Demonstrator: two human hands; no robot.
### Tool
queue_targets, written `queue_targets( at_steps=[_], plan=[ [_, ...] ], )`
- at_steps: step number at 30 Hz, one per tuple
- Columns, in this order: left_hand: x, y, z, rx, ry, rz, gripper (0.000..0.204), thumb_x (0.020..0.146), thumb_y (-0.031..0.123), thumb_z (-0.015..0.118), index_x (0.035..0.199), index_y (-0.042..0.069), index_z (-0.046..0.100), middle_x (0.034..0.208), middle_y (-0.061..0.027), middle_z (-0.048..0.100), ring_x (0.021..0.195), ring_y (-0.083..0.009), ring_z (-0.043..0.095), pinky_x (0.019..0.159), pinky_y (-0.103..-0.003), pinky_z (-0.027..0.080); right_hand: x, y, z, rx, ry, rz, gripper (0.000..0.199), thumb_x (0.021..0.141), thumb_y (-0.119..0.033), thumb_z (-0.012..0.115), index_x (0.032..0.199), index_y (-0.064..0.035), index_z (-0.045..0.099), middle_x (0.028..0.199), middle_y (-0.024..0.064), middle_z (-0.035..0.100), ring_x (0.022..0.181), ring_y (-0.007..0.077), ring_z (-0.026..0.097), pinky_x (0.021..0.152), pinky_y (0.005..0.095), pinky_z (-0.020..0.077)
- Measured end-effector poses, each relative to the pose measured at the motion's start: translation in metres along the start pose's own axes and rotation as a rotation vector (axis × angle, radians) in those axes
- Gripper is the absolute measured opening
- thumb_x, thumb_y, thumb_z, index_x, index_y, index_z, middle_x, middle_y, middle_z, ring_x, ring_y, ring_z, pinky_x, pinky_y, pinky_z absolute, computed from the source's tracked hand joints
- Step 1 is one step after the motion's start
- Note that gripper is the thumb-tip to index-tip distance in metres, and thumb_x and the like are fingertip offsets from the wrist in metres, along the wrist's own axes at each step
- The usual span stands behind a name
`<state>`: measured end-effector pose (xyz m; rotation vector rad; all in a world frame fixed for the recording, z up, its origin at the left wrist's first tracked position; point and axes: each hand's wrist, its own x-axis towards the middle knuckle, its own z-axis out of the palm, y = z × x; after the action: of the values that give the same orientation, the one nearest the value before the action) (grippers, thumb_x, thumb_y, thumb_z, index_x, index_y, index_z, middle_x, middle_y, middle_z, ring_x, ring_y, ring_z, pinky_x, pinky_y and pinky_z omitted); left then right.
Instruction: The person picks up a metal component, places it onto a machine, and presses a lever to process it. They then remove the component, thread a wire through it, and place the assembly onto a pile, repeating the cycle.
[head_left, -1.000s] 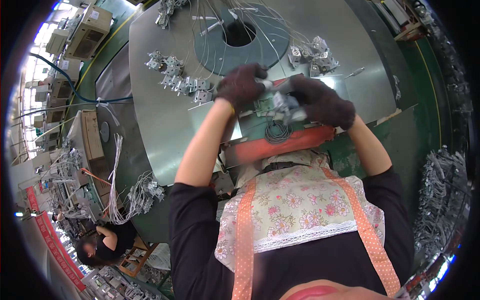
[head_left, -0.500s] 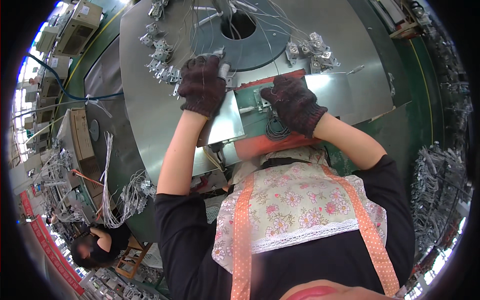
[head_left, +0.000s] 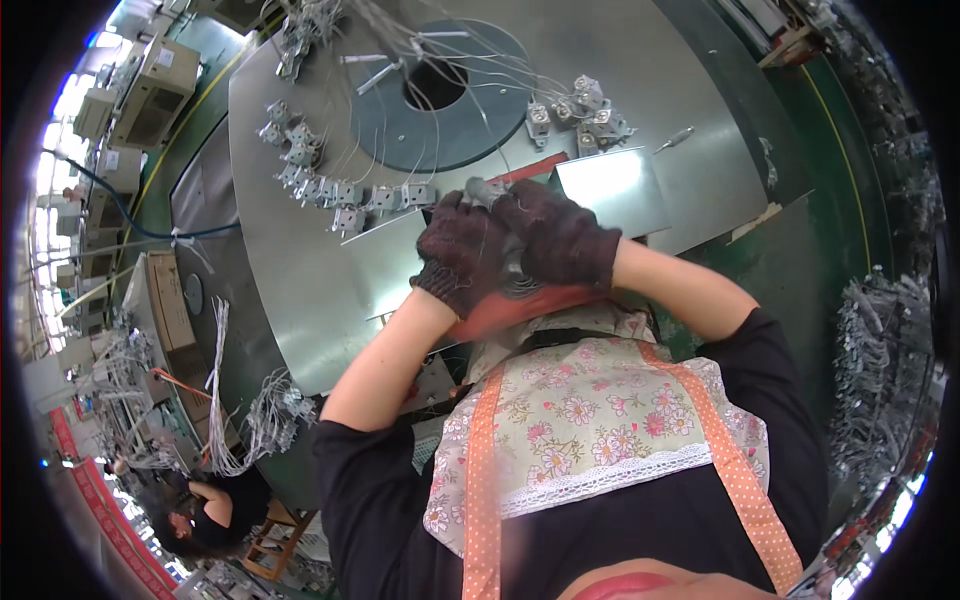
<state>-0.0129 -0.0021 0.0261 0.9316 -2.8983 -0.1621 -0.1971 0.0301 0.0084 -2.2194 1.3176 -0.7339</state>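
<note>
My left hand (head_left: 462, 250) and my right hand (head_left: 557, 236), both in dark knitted gloves, are together over the near edge of the metal table. Their fingers are curled, and a grey rounded piece (head_left: 482, 190) pokes out between them at the top. What else they grip is hidden by the gloves. Beneath them lies an orange-red pad (head_left: 545, 299) with a coil of dark wire (head_left: 517, 283) on it. A shiny metal plate (head_left: 392, 265) lies beside my left hand, another metal plate (head_left: 615, 188) beside my right.
Small metal fittings (head_left: 300, 180) with thin wires curve along the left, with another cluster of fittings (head_left: 590, 118) at right. Behind my hands is a grey disc (head_left: 385, 140) with a central hole. A slim tool (head_left: 676, 138) lies far right. Another person (head_left: 205, 510) sits lower left.
My left hand has come right and nearer, from beside the fittings to against my right hand. My right hand has shifted slightly left and nearer. The view has turned a little.
</note>
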Motion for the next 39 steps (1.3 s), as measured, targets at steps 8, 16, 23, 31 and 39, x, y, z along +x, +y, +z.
queue_targets(
  at_steps=[8, 16, 23, 31, 39],
  plan=[
    [-0.017, -0.008, 0.033, -0.042, 0.227, -0.093, 0.053, 0.088, 0.042, 0.068, 0.120, 0.000, 0.063, 0.114, -0.0205, 0.070, 0.112, -0.0390, 0.065, 0.106, -0.054, 0.043, -0.001, 0.076, -0.069, -0.492, 0.399, 0.013, 0.054, 0.082, -0.015, 0.069, 0.134, -0.0079, 0.057, 0.121, 0.0206, 0.064, 0.109, 0.0399, 0.061, 0.097, 0.0462, 0.0506],
    [-0.020, -0.006, 0.023, -0.009, 0.093, -0.147, 0.056, 0.090, 0.040, 0.067, 0.129, 0.000, 0.062, 0.124, -0.0217, 0.069, 0.117, -0.0351, 0.065, 0.113, -0.050, 0.040, 0.001, 0.120, -0.091, 0.087, 0.172, 0.449, 0.064, 0.088, -0.037, 0.072, 0.141, -0.0087, 0.050, 0.131, 0.0231, 0.062, 0.120, 0.0407, 0.060, 0.103, 0.0464, 0.0477],
    [-0.021, -0.011, 0.034, 0.010, 0.122, -0.156, 0.058, 0.090, 0.042, 0.068, 0.130, 0.001, 0.062, 0.124, -0.0195, 0.069, 0.119, -0.0356, 0.064, 0.113, -0.049, 0.040, 0.003, 0.104, -0.098, -0.184, 0.078, 0.489, 0.043, 0.084, -0.027, 0.075, 0.120, -0.0088, 0.059, 0.110, 0.0197, 0.070, 0.106, 0.0417, 0.066, 0.093, 0.0462, 0.0522],
    [-0.022, -0.005, 0.022, -0.017, 0.145, -0.160, 0.057, 0.092, 0.043, 0.067, 0.130, 0.001, 0.061, 0.126, -0.0184, 0.068, 0.120, -0.0348, 0.064, 0.113, -0.049, 0.040, -0.035, 0.129, -0.097, 1.010, 0.395, 0.171, 0.044, 0.089, 0.002, 0.064, 0.131, -0.0064, 0.056, 0.120, 0.0101, 0.064, 0.111, 0.0220, 0.064, 0.089, 0.0373, 0.0575],
    [-0.033, -0.015, 0.030, 0.028, 0.129, -0.173, 0.054, 0.092, 0.042, 0.066, 0.129, 0.002, 0.062, 0.125, -0.0186, 0.068, 0.121, -0.0319, 0.063, 0.114, -0.047, 0.039, -0.055, 0.064, -0.128, 0.993, 0.279, 0.330, 0.041, 0.100, -0.009, 0.059, 0.139, -0.0026, 0.052, 0.125, 0.0134, 0.066, 0.097, 0.0162, 0.068, 0.081, 0.0355, 0.0600]
  ],
)
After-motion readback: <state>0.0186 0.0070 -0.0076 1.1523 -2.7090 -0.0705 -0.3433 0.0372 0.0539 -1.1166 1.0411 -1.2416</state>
